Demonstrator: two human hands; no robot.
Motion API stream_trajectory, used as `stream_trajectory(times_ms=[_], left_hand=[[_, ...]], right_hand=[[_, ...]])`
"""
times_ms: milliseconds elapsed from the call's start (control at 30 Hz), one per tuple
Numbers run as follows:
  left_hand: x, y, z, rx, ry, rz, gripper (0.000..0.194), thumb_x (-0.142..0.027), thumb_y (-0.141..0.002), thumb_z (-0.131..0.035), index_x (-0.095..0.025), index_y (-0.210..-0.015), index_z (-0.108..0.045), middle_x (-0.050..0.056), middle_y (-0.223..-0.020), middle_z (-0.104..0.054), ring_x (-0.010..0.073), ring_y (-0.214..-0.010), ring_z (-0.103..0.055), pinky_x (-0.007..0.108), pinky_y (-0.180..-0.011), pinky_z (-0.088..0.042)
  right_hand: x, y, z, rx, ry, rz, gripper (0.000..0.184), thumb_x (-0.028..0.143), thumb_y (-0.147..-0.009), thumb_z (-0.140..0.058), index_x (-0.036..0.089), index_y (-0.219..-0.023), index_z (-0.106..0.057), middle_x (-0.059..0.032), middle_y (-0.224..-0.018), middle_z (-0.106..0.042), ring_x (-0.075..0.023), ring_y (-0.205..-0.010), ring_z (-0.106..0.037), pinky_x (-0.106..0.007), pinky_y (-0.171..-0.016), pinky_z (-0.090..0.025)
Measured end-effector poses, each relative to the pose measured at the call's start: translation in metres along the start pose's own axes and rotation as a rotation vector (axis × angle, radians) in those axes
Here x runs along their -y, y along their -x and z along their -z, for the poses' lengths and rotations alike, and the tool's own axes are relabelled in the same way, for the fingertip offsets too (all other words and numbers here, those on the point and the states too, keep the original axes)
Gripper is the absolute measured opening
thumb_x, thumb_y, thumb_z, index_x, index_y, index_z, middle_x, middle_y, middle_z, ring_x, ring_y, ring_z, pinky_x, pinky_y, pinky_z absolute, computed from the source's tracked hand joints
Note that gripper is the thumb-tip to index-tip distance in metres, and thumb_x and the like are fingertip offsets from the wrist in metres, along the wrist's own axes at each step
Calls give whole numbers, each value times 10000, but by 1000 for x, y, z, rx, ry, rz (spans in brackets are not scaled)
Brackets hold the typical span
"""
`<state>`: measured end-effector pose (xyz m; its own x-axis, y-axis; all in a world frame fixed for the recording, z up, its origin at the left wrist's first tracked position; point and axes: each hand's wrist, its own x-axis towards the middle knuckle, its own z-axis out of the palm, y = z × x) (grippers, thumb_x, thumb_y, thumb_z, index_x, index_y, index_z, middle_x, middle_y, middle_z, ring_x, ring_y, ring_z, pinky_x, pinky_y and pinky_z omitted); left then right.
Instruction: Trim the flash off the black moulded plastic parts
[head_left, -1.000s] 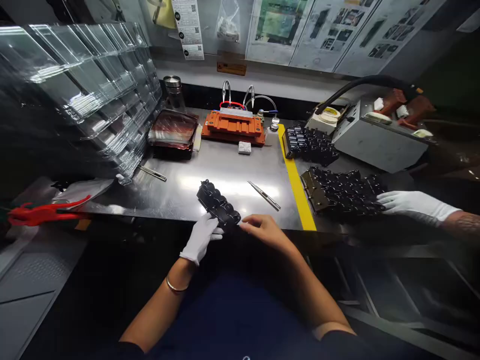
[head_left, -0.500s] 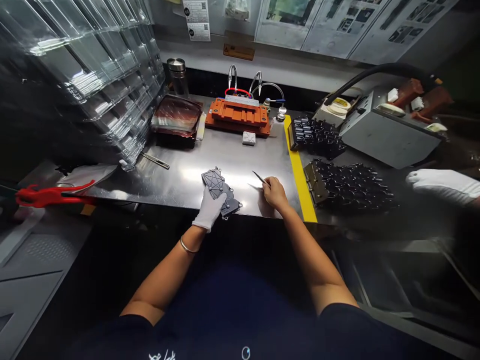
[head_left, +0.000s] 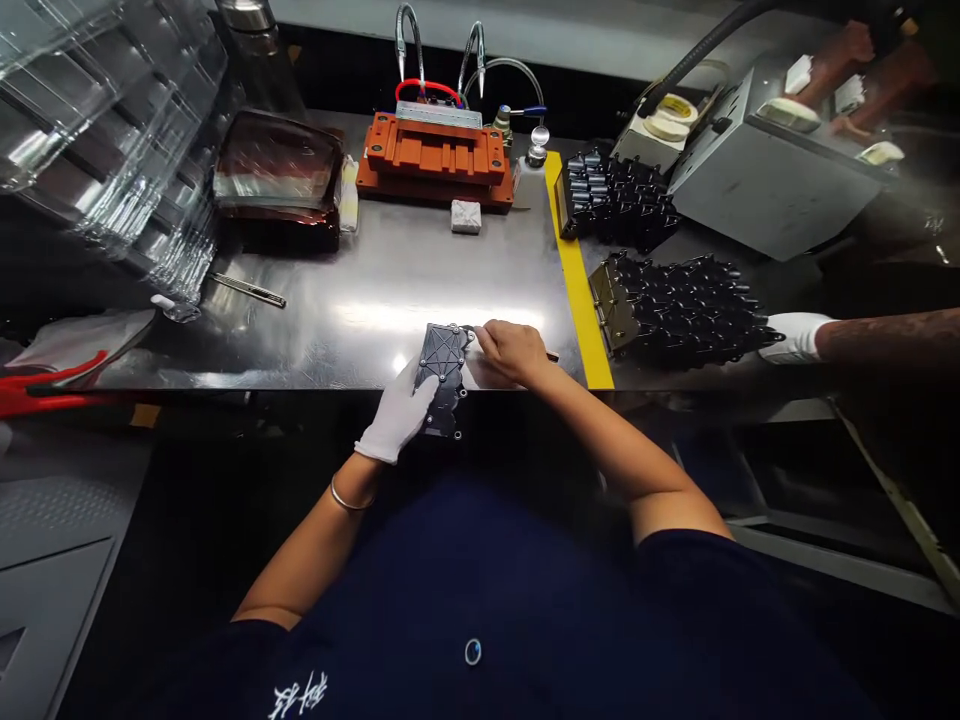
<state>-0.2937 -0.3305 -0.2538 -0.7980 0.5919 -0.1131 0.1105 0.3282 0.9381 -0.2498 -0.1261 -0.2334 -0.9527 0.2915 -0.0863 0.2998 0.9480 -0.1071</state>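
My left hand (head_left: 397,410), in a white glove, is closed on a dark grey cast housing cover (head_left: 444,355) with a ribbed star pattern and small screw lugs along its edge. The thumb presses on its face. The cover is tilted up at the bench's front edge. My bare right hand (head_left: 514,350) is closed on a thin pen-like tool (head_left: 553,356); one end shows behind the hand. Its fingertips are at the cover's upper right corner, and the tool's tip is hidden or too small to make out.
An orange fixture (head_left: 435,155) stands at the back with a small white block (head_left: 466,217) before it. Beyond the yellow tape (head_left: 577,290) are stacked black parts (head_left: 690,310), a co-worker's gloved hand (head_left: 799,337) and a grey machine box (head_left: 772,160). A utility knife (head_left: 247,290) lies left.
My right hand has moved left with the tool, up to the cover. The cover has turned more upright. The co-worker's hand has come to the black parts. The view has tilted downward.
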Motion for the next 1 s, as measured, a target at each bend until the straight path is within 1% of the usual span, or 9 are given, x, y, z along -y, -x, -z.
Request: stream_trajectory(times_ms=[167,333,433,567,700,767,867,933,1000], left_hand=[[-1,0,-1,-7,-5,13,427,-279,-883,-495,-163,-1282,-594,79,-1232,-673,235,-1148,-604,342,-1037,-430],[-3,0,1,9,-15,1,442,-275,-886,-496,-167,-1306,-575,74,-1267,-659,229,-1195,-581,328,-1053,-416],[-3,0,2,19,-8,-3,437,-270,-887,-491,-167,-1302,-582,73,-1284,-652,231,-1211,-573,331,-1065,-408],[-4,0,2,27,-2,-1,444,-277,-892,-487,-162,-1310,-580,71,-1257,-665,231,-1179,-593,343,-1056,-422],[-3,0,3,33,-2,7,441,-293,-892,-486,-169,-1303,-587,72,-1262,-664,234,-1190,-588,354,-1060,-423],[-2,0,3,21,-8,6,451,-301,-887,-490,-174,-1310,-583,72,-1277,-657,237,-1204,-581,360,-1070,-416],[-1,-1,2,11,-9,5,448,-307,-880,-495,-179,-1299,-589,69,-1297,-647,242,-1229,-566,364,-1085,-403],[-2,-1,2,16,-8,9,429,-306,-879,-493,-172,-1271,-606,73,-1281,-657,247,-1222,-570,368,-1084,-405],[-2,-1,2,20,-13,9,414,-301,-879,-487,-165,-1248,-619,75,-1266,-665,248,-1213,-576,372,-1083,-405]], right_hand=[[0,-8,-2,-32,30,31,460,438,-1020,-342,160,-948,-701,-77,-940,-730,-184,-791,-618,-280,-622,-265],[-6,-15,-4,-80,60,71,489,446,-1010,-350,142,-923,-722,-95,-925,-733,-181,-761,-607,-287,-601,-240],[-8,-18,-4,-81,69,118,486,461,-999,-369,147,-918,-731,-87,-908,-735,-177,-749,-602,-293,-592,-225],[-11,-23,-3,-89,82,132,477,477,-988,-394,156,-901,-736,-82,-889,-738,-177,-721,-595,-300,-580,-204],[-12,-25,-3,-99,61,132,451,463,-980,-419,165,-843,-729,-80,-839,-737,-174,-679,-581,-300,-574,-210],[-12,-22,-3,-126,51,125,437,439,-983,-418,160,-840,-723,-89,-844,-737,-181,-685,-590,-301,-579,-231],[-12,-9,-2,-152,-36,204,395,388,-989,-415,160,-877,-717,-84,-888,-736,-177,-750,-617,-288,-609,-290],[-12,3,-3,-143,-80,254,394,391,-986,-421,163,-852,-714,-73,-849,-731,-166,-741,-617,-278,-616,-303],[-12,12,-5,-131,-75,265,436,432,-979,-425,164,-782,-706,-68,-777,-719,-158,-687,-601,-281,-600,-288]])
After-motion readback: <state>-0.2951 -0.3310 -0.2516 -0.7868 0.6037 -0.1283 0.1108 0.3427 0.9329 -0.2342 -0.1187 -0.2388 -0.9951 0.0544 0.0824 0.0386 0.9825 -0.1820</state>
